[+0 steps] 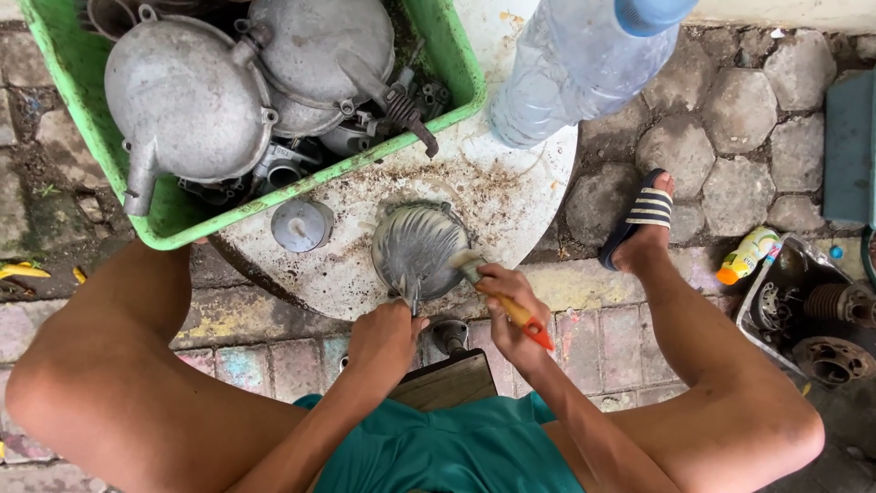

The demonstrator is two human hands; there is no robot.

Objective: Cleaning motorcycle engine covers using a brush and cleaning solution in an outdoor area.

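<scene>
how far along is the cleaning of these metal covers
Done: nothing visibly set aside as finished. In hand: left hand steadies the round ribbed grey metal cover while right hand works an orange-handled brush on it. Left: several grimy covers in the green plastic crate.

The plastic bottle (584,64) and green crate (173,219) run off the top edge.

A: Where does the view look from?
B: From the person's head, facing almost straight down over lap and knees onto a round white slab (511,196) on paving stones.
A: How near?
B: Close. A green tub (164,219) and clear bottle (575,68) are cut off at the top edge.
A: Any second view?
B: Just this one.
</scene>
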